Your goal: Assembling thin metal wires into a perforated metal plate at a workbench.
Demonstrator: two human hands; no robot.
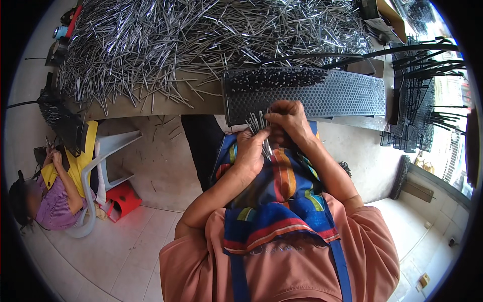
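Note:
My left hand [249, 151] is closed round a bundle of thin silvery metal strips [255, 121], held above my lap with their ends fanning out upward. Against the bundle's right side is my right hand [291, 123], thumb and fingers pinched together; what lies between those fingertips is hidden. Just beyond both hands, a long perforated metal panel [352, 95] rests along the table's near edge. Small dark pieces [276, 79] with bright tips crowd the holes of its far left part.
A large heap of loose metal strips [201, 38] covers the table [206, 103]. Black mesh racks [415, 100] stand at the right. At the left, another person [58, 196] sits on a pale plastic chair [95, 171], near a red container [123, 201] on the floor.

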